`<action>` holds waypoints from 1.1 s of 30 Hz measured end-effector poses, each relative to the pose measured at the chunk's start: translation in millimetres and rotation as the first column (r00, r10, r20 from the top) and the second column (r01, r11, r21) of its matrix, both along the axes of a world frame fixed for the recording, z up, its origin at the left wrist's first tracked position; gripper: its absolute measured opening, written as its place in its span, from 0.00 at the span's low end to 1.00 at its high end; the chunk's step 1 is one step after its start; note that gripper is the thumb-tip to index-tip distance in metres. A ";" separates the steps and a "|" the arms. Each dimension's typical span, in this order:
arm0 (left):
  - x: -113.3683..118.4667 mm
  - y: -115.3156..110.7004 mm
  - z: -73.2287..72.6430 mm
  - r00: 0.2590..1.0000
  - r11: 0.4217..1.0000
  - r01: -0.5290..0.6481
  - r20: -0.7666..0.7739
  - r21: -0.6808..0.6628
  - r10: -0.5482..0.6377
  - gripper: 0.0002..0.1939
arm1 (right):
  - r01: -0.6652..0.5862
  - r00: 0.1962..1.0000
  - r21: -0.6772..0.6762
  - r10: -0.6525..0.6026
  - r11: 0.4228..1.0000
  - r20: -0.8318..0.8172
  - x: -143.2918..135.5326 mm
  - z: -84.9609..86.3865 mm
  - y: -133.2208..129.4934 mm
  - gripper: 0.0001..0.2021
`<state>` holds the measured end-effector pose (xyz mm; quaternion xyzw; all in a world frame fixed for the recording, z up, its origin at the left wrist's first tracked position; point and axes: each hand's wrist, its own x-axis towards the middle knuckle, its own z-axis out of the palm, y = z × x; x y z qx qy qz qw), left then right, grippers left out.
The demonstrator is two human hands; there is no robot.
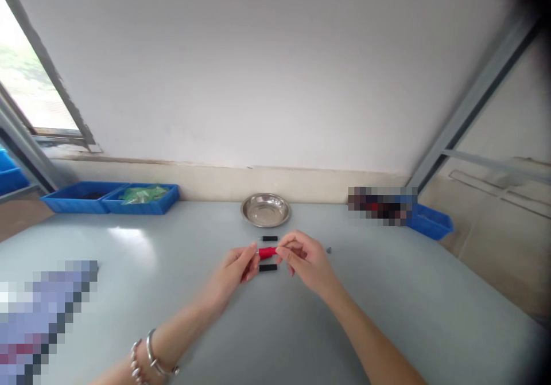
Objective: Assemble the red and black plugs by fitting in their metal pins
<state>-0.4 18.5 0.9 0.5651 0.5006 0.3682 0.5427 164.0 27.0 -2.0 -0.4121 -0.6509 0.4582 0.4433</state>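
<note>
On grey table [275, 339], white wall [275, 86] behind: steel dish [266, 217]; nearer, one red piece [267, 252], pinched at opposite ends by left hand [237, 267] and right hand [307, 259], right end finger-covered; left foreground item [47, 316] pixelated.

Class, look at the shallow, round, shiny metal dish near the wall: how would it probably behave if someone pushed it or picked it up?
The shallow, round, shiny metal dish would probably slide rather than tip, being low and wide. Its thin-looking rim suggests it is stiff yet fairly light. The glossy surface may feel slippery.
</note>
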 end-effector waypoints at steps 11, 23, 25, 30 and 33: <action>-4.2 0.0 -2.0 0.942 0.920 0.146 0.335 -0.364 -0.017 0.21 | 0.049 0.967 0.299 -0.120 0.953 0.226 2.8 -1.4 -1.3 0.11; -4.8 1.2 2.3 0.938 0.965 0.104 -0.345 0.240 -0.015 0.22 | 0.157 0.914 0.326 -0.262 0.932 0.309 18.3 1.7 9.1 0.05; -6.3 -0.9 1.9 0.850 0.905 0.247 -0.526 0.346 -0.031 0.18 | 0.161 0.891 0.330 -0.281 0.930 0.358 20.6 0.0 11.3 0.05; -14.3 -3.7 1.1 0.521 0.774 0.512 -0.851 0.372 0.064 0.10 | 0.146 0.847 0.336 -0.294 0.930 0.444 20.0 -1.1 10.1 0.05; -17.5 -3.4 3.2 0.400 0.758 0.558 -0.910 0.337 0.111 0.07 | 0.110 0.842 0.336 -0.267 0.936 0.468 18.5 0.7 6.8 0.06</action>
